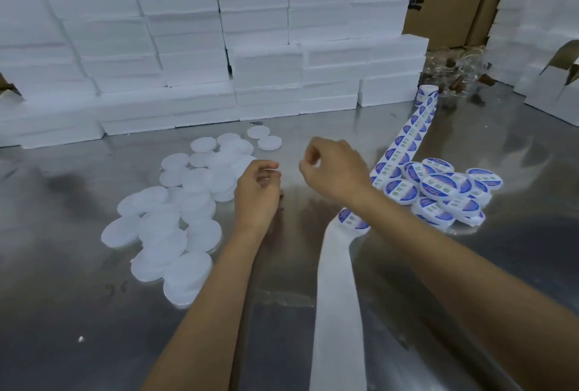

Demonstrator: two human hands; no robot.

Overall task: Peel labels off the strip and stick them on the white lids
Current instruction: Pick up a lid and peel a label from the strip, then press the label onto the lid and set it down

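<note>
1. Starting nearest you, note the spent backing strip [335,296]: matte white, bare of labels, trailing across the reflective metal surface [78,312].
2. Check your hands. The left hand [257,193] has loosely curled fingers and holds nothing visible; whether the right hand [335,171] pinches a label cannot be told.
3. Count progress: a small heap of labelled lids [438,190], glossy blue-and-white, lies right; more plain white lids [175,224], flat discs, remain left.
4. Beyond, the label strip [410,130] runs back to its roll [426,93] beside stacked foam boxes [188,45].
</note>
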